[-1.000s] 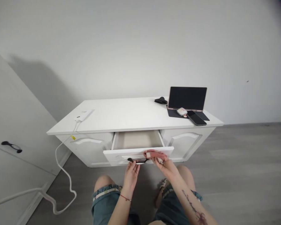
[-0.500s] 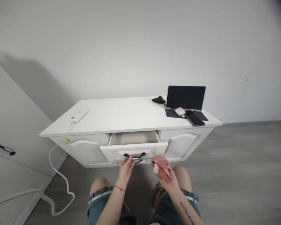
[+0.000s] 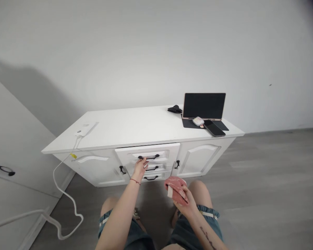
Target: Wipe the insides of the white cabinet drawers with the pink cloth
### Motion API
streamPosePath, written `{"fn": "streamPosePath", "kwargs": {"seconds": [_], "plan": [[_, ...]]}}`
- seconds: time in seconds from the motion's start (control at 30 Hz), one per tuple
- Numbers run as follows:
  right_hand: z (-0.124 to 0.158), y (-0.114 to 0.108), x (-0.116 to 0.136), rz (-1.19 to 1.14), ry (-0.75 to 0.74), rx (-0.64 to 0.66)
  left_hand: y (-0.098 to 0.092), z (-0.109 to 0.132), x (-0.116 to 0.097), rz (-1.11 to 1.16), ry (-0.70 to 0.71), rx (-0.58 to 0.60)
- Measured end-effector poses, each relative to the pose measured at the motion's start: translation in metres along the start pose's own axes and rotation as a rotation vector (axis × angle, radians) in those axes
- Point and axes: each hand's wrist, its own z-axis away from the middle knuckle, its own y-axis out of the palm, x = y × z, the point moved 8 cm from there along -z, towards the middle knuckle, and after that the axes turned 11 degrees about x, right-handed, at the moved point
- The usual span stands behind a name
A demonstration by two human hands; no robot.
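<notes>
A low white cabinet (image 3: 135, 130) stands against the wall, its top drawer (image 3: 148, 152) closed flush with the front. My left hand (image 3: 141, 166) reaches to the drawer front, fingers stretched out against it just below the black handle (image 3: 148, 157). My right hand (image 3: 184, 199) hovers over my knee, closed around a folded pink cloth (image 3: 175, 189) with a white tag. Two lower drawers with black handles sit under the top one.
On the cabinet's right end stand a tablet (image 3: 203, 106) on a dark mat, a phone (image 3: 214, 129), a small white case (image 3: 198, 121) and a black object (image 3: 174, 109). A white power strip (image 3: 86, 128) lies at the left, its cable trailing on the grey floor. A white wardrobe (image 3: 10, 152) stands left.
The top drawer went from open to fully closed, pushed in by my left hand. My right hand drew the pink cloth back from the drawer front toward my knee.
</notes>
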Motion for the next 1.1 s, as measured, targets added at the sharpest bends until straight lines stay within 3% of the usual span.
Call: {"fn": "streamPosePath", "kwargs": {"seconds": [0.13,0.5,0.63,0.77,0.83,0.97,1.1], "plan": [[0.000,-0.011,-0.020,-0.137,0.138,-0.010,0.004,-0.010,-0.005,-0.007,0.001,-0.015],[0.001,-0.012,-0.045,-0.112,0.215,0.006,0.005,-0.013,0.009,0.083,0.062,-0.015],[0.010,-0.009,-0.047,-0.088,0.222,-0.018,0.002,-0.011,0.010,0.124,0.000,0.061],[0.016,-0.007,-0.042,-0.080,0.231,0.001,-0.016,-0.008,0.011,0.117,-0.120,0.113],[0.018,-0.010,-0.040,-0.066,0.242,0.003,-0.032,-0.009,0.021,0.085,-0.213,0.063],[0.019,-0.022,-0.039,-0.038,0.250,-0.044,-0.065,-0.017,0.058,0.010,-0.375,-0.158],[0.019,-0.035,-0.039,-0.031,0.222,-0.058,-0.075,-0.035,0.093,-0.001,-0.398,-0.303]]}}
